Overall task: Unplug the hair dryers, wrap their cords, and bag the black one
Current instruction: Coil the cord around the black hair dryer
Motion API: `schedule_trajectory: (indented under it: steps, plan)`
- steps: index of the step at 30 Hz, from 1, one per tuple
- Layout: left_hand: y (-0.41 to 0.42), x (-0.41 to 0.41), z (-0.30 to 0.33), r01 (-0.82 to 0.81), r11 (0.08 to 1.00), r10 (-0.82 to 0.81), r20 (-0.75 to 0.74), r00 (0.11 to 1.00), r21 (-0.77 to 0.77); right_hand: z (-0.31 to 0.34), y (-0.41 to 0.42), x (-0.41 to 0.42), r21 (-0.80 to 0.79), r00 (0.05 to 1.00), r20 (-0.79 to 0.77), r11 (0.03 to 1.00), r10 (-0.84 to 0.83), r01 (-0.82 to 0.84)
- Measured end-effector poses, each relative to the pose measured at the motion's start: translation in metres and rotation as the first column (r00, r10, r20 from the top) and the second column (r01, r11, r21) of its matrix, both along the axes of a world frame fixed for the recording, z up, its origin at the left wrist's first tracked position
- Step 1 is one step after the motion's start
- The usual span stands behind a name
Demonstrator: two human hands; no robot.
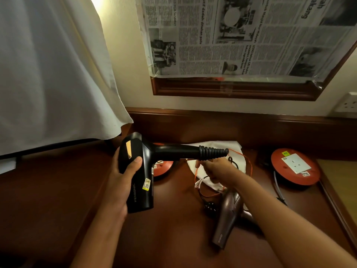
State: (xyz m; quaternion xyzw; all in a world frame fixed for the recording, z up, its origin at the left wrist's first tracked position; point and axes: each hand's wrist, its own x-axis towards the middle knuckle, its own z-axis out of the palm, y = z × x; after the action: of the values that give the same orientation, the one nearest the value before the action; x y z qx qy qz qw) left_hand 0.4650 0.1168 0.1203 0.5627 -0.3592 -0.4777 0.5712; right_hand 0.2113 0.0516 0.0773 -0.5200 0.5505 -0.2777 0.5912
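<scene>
Dark wooden desk (173,238) under papered mirror (241,35)

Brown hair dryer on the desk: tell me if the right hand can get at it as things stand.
Probably yes. The brown hair dryer lies uncovered on the desk, right under the right forearm. But the right hand seems busy at the black hair dryer handle end, so it would have to let go first.
</scene>
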Motion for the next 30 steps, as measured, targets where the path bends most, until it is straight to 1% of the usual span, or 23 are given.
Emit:
schedule_trajectory:
  steps: [3,5,8,11,13,16,19,21,25,28,30]
  plan:
    - [0.001,0.002,0.002,0.028,1.000,-0.028,0.004,1.000,-0.001,0.017,-0.009,-0.008,-0.112,0.973,-0.220,0.990,0.064,-0.090]
    - [0.000,0.004,0.003,0.060,0.998,-0.060,0.025,0.998,-0.012,0.025,-0.022,-0.014,-0.206,0.941,-0.320,0.962,0.106,-0.178]
    - [-0.002,0.005,0.005,0.112,0.993,-0.109,0.072,0.991,-0.035,0.034,-0.037,-0.018,-0.250,0.914,-0.381,0.936,0.139,-0.247]
    - [-0.002,0.002,0.006,0.141,0.989,-0.137,0.106,0.985,-0.036,0.045,-0.044,-0.018,-0.329,0.896,-0.418,0.894,0.151,-0.304]
    - [-0.001,0.000,0.006,0.135,0.990,-0.131,0.115,0.985,-0.029,0.052,-0.046,-0.019,-0.386,0.868,-0.479,0.858,0.128,-0.339]
    - [-0.001,0.000,0.005,0.127,0.991,-0.121,0.126,0.985,-0.042,0.062,-0.046,-0.019,-0.441,0.803,-0.593,0.810,0.061,-0.387]
    - [-0.001,-0.001,0.004,0.129,0.990,-0.120,0.136,0.983,-0.058,0.069,-0.042,-0.018,-0.483,0.781,-0.624,0.781,0.011,-0.397]
    - [-0.002,-0.002,0.001,0.113,0.992,-0.103,0.146,0.984,-0.062,0.073,-0.037,-0.015,-0.512,0.784,-0.620,0.761,-0.006,-0.399]
    - [-0.005,-0.008,-0.007,0.006,0.997,0.006,0.174,0.985,-0.072,0.081,-0.027,-0.010,-0.564,0.809,-0.584,0.746,-0.058,-0.354]
    - [-0.006,-0.012,-0.013,-0.060,0.996,0.071,0.163,0.984,-0.069,0.081,-0.018,-0.005,-0.568,0.790,-0.609,0.732,-0.068,-0.375]
    - [-0.007,-0.013,-0.014,-0.072,0.994,0.086,0.186,0.979,-0.085,0.079,-0.012,-0.003,-0.563,0.787,-0.612,0.742,-0.077,-0.365]
